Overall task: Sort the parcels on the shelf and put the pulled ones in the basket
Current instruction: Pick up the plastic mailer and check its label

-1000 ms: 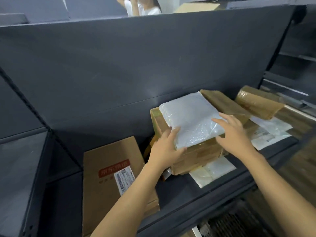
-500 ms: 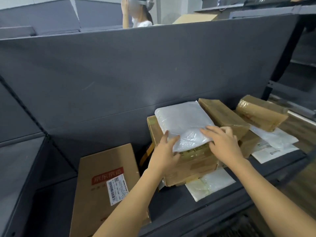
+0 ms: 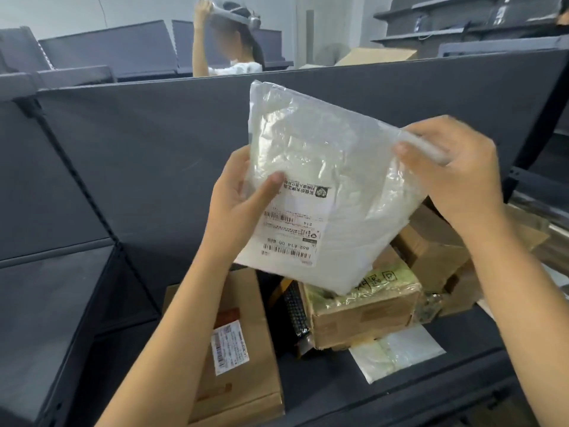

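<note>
**White parcel held up over the shelf in both hands**

We find the white plastic parcel [image 3: 323, 180] raised in front of the shelf's dark back panel [image 3: 154, 164], above the cartons. It stands roughly upright, tilted, with one corner pointing down. Its printed label [image 3: 292, 223] faces us and reads upside down.

Left hand [image 3: 243, 204]: the forearm rises from the near left. The grip pinches the parcel's left edge, with the thumb [image 3: 271, 186] laid flat on the front just above the label. The fingers are behind the plastic, hidden from us.

Right hand [image 3: 455, 180]: the forearm comes in from the near right edge, wrist bent inward. The grip pinches the parcel's upper right corner, thumb on the front and fingers curled over the film. This hand is somewhat blurred.

The parcel's lowest corner overlaps a taped carton [image 3: 363, 309] in the view. We cannot tell whether the two touch.

On the shelf [image 3: 431, 392] we also note:
- a flat brown carton [image 3: 243, 349] with a barcode sticker, at the near left
- a flat clear bag [image 3: 397, 352], just nearer than the taped carton
- further brown cartons [image 3: 431, 251], at the right beneath the right wrist

A second person [image 3: 228, 47] stands beyond the back panel, far off, with an arm raised to the head.
</note>
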`<state>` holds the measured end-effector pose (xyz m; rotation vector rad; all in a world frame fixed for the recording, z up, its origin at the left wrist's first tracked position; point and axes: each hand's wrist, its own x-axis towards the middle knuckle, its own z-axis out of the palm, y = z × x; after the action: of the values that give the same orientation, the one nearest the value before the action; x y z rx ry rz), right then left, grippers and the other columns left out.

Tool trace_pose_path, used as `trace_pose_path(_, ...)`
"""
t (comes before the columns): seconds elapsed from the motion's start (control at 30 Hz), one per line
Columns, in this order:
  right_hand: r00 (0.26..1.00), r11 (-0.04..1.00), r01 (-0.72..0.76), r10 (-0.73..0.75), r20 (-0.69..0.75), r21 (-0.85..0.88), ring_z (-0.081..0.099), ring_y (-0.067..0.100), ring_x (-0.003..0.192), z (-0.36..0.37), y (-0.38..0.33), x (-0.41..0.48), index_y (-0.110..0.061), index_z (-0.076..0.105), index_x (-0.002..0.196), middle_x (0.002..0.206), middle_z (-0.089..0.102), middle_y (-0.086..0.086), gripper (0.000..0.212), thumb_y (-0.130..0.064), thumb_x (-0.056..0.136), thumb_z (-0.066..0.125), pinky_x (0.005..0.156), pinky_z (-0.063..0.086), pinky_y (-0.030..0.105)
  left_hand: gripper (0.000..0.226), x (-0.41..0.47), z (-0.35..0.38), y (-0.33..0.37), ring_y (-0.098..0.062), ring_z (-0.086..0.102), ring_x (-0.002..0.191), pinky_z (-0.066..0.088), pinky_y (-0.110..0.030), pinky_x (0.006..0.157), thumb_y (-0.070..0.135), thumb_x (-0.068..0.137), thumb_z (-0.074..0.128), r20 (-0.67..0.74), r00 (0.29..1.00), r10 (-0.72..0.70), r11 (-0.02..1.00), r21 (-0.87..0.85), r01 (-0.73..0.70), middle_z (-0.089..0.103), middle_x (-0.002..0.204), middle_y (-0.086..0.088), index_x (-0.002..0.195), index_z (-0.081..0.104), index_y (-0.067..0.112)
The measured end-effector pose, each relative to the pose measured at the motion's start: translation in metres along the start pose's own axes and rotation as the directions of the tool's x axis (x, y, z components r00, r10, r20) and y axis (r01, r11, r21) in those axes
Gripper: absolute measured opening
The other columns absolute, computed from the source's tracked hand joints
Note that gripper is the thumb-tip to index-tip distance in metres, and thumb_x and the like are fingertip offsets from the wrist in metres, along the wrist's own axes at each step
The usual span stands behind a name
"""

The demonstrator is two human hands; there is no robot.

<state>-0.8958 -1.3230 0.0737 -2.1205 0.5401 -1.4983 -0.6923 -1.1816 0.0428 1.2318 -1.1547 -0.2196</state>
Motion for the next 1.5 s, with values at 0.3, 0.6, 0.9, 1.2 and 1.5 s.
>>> trace_pose_path(0.3, 0.900, 0.832, -0.433, 0.417, 0.123, 0.347, 0.064, 0.004, 0.077, 0.049, 0.018, -0.010, -0.022, 0.062, 0.109, 0.089, 0.065, -0.006, 0.025, -0.026, 0.085, 0.067, 0.064, 0.050, 0.021, 0.034, -0.027, -0.025, -0.018, -0.025, 0.072, 0.085, 0.060, -0.040, 0.070, 0.030, 0.082, 0.066, -0.061, 0.958, -0.280, 0.959, 0.022, 0.282, 0.071, 0.093, -0.001, 0.108, 0.059, 0.010)
trace_pose_path(0.6, 0.586, 0.399, -0.800, 0.360, 0.726, 0.448, 0.069, 0.016, 0.101, 0.087, 0.039, -0.087, -0.022, 0.055, 0.124, 0.110, 0.072, -0.003, 0.101, -0.051, 0.035, 0.092, 0.074, 0.058, 0.031, 0.017, -0.034, -0.045, -0.041, -0.029, 0.068, 0.095, 0.056, -0.049, 0.085, 0.035, 0.085, 0.068, -0.521, 0.784, -0.338, 0.941, -0.186, 0.282, 0.068, 0.099, -0.004, 0.092, 0.057, 0.025)
trace_pose_path(0.9, 0.729, 0.151, -0.650, 0.400, 0.555, 0.745, 0.068, 0.017, 0.096, 0.128, 0.037, -0.113, -0.023, 0.056, 0.117, 0.110, 0.070, -0.001, 0.034, -0.010, 0.086, 0.059, 0.072, 0.058, 0.032, 0.015, -0.060, -0.032, -0.067, -0.015, 0.063, 0.083, 0.054, -0.032, 0.078, 0.029, 0.090, 0.063, -0.648, 0.571, -0.504, 0.859, -0.443, 0.255, 0.061, 0.090, 0.002, 0.094, 0.051, 0.020)
trace_pose_path(1.2, 0.709, 0.485, -0.704, 0.438, 0.553, 0.518, 0.068, 0.016, 0.088, 0.091, 0.052, -0.069, -0.032, 0.063, 0.109, 0.101, 0.071, -0.006, 0.042, -0.036, 0.068, 0.074, 0.063, 0.054, 0.027, 0.070, -0.082, -0.086, -0.067, -0.013, 0.040, 0.131, 0.033, -0.034, 0.112, 0.032, 0.087, 0.066, -0.659, 0.648, -0.382, 0.899, -0.103, 0.425, 0.036, 0.147, -0.001, 0.144, 0.030, 0.013)
trace_pose_path(1.5, 0.510, 0.751, -0.645, 0.282, 0.813, 0.144, 0.068, 0.022, 0.085, 0.110, 0.022, -0.035, -0.028, 0.061, 0.110, 0.101, 0.070, 0.003, 0.018, -0.027, 0.095, 0.052, 0.079, 0.054, 0.041, 0.069, -0.052, -0.098, -0.037, 0.000, 0.046, 0.125, 0.038, -0.030, 0.107, 0.058, 0.077, 0.065, 0.065, 0.856, -0.514, 0.703, 0.603, 0.377, 0.045, 0.137, 0.025, 0.139, 0.042, 0.037)
